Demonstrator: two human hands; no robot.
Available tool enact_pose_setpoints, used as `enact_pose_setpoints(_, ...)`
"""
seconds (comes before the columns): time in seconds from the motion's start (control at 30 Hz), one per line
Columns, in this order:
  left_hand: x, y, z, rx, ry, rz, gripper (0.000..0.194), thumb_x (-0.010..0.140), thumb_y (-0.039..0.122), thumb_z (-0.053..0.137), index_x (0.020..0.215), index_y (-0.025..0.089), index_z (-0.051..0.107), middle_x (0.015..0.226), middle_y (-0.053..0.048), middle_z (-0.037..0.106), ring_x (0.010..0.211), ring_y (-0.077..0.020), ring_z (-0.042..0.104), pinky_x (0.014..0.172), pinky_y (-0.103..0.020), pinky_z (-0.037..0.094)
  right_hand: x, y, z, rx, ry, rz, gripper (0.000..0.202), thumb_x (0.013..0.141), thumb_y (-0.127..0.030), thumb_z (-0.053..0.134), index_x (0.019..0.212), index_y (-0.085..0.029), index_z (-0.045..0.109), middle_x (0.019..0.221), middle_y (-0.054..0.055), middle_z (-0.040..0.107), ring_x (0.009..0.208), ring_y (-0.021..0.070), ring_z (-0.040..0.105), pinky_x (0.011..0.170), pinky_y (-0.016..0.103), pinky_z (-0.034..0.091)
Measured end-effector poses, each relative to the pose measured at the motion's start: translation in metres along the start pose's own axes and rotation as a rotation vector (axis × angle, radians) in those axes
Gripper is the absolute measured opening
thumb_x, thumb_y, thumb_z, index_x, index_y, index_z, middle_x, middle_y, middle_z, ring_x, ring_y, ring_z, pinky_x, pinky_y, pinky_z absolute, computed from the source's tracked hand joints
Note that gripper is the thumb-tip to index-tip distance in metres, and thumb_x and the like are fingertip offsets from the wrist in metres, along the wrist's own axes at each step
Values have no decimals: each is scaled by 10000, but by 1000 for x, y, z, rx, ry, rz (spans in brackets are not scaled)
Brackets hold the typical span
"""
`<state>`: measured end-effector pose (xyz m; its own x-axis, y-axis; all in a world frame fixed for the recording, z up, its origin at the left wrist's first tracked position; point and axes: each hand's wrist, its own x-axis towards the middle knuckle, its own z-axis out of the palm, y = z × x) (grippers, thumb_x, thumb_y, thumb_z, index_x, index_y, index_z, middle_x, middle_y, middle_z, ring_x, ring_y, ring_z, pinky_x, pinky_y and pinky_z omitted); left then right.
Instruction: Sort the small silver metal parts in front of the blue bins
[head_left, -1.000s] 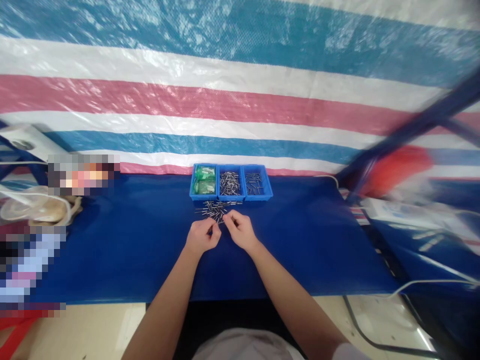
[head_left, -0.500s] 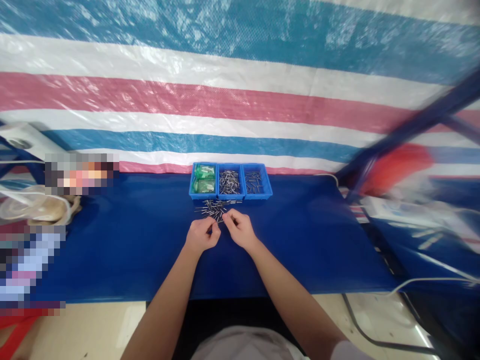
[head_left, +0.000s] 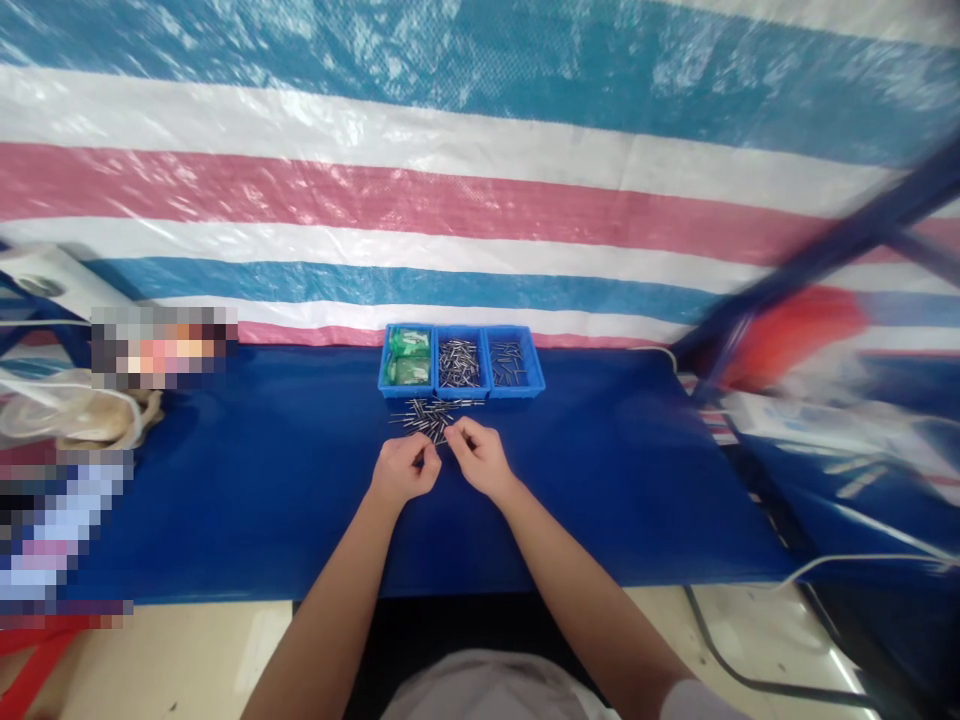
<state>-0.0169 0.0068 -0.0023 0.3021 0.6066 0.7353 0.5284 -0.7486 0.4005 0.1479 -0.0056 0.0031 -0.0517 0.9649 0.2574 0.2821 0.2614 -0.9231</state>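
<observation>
My left hand [head_left: 405, 468] is closed, fingers curled and thumb pressed in, just below a loose pile of thin metal pins [head_left: 427, 415] on the blue table. Close beside it my right hand [head_left: 478, 455] pinches at the pile's lower right edge. What either hand holds is too small to make out. Behind the pile stand three joined blue bins: the left bin [head_left: 384, 390] holds green-and-clear packets [head_left: 411, 343], the middle bin [head_left: 463, 393] many metal pins, and the right bin [head_left: 534, 375] fewer pins.
The blue table [head_left: 615, 480] reaches back to a striped plastic sheet [head_left: 480, 215]. At the left are a white device [head_left: 67, 285], a tan bundle [head_left: 105, 425] and blurred-out areas. A red bag [head_left: 799, 330], white cables and a second blue surface lie at the right.
</observation>
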Motion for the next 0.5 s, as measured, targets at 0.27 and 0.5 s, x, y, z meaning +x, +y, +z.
enact_pose_setpoints(0.27, 1, 0, -1, 3, 0, 0, 164, 811, 130, 520, 668, 200, 480, 485, 67, 386, 414, -79, 391, 461, -224, 333, 0, 1, 0, -7, 0, 13, 402, 944, -463, 513, 652, -190, 475, 581, -43, 411, 550, 96, 366, 541, 230, 322)
enact_pose_setpoints(0.5, 2, 1, -1, -2, 1, -4, 161, 807, 133, 518, 665, 199, 482, 479, 66, 388, 407, -77, 388, 454, -225, 327, 0, 0, 0, -7, -9, 14, 404, 945, -471, 508, 654, -192, 478, 587, -40, 416, 553, 100, 374, 542, 235, 330)
